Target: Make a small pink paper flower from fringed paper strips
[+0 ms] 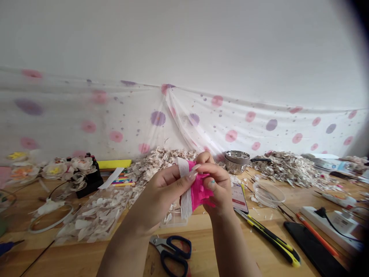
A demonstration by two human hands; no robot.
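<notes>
Both hands are raised over the middle of the table around a strip of crepe paper [198, 192], bright pink with a white pleated band along its left edge. My left hand [170, 184] pinches the strip near the white band, thumb on the near side. My right hand [217, 184] has its fingers curled at the strip's ragged pink right edge, where the paper stands in narrow cut pieces. Part of the strip is hidden behind the fingers. Below the hands lie scissors [173, 252] with dark blue handles.
Heaps of pale dried petals [155, 165] lie behind, with another pile [288, 169] at right. A yellow-black utility knife [271, 238], a black phone [314, 250], a power strip [331, 227] and a metal tin [236, 161] stand right. Fabric flowers [54, 169] are at left.
</notes>
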